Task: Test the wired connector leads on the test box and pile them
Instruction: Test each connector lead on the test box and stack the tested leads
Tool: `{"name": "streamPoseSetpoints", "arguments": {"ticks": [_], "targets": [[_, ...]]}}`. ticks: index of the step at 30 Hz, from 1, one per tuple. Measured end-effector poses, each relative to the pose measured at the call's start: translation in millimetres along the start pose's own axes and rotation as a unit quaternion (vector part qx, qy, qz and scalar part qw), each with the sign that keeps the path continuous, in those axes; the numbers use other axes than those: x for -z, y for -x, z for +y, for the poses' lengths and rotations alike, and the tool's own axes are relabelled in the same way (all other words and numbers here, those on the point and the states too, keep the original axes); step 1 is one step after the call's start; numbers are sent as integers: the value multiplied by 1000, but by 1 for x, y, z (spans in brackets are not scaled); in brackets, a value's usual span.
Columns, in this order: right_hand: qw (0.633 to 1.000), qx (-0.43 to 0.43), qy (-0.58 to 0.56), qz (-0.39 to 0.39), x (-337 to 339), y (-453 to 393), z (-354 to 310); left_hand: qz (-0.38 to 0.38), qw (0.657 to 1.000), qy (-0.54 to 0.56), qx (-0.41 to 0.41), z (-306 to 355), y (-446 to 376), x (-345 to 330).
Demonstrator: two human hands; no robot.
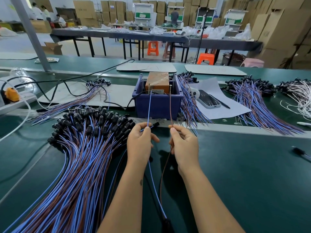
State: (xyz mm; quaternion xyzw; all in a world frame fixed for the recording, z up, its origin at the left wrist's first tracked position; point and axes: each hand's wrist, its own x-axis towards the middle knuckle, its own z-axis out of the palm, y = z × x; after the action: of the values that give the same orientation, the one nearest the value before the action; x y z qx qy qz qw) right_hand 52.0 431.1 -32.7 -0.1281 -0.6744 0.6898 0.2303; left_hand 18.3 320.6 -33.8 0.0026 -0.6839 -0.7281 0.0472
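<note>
An orange test box (158,81) sits inside a blue plastic bin (158,105) at the middle of the green bench. My left hand (139,142) pinches a blue wire (149,108) that runs up to a metal pin on the box. My right hand (183,145) pinches a brown wire (171,106) that reaches a second pin. Both wires trail down between my forearms to a black connector (167,222) at the bottom edge. Another black connector (155,124) pokes out beside my left fingers. A big pile of leads (80,148) lies to the left.
More lead bundles lie right of the bin (190,101) and at the far right (252,96). A phone (208,99) and pen rest on white paper (218,91). A power strip (15,98) with cables sits at the left. A marker (301,153) lies at the right.
</note>
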Motion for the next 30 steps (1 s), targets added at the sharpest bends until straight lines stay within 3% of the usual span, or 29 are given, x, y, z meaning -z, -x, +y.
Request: {"name": "streamPoseSetpoints", "arguments": {"ticks": [19,30], "targets": [[1000,-5,-10,3,1,0,0,12,999,31,1,1,-2,1],[999,-19,-33,13,3,0,-5,-21,997,67,37,7,-5,7]]}}
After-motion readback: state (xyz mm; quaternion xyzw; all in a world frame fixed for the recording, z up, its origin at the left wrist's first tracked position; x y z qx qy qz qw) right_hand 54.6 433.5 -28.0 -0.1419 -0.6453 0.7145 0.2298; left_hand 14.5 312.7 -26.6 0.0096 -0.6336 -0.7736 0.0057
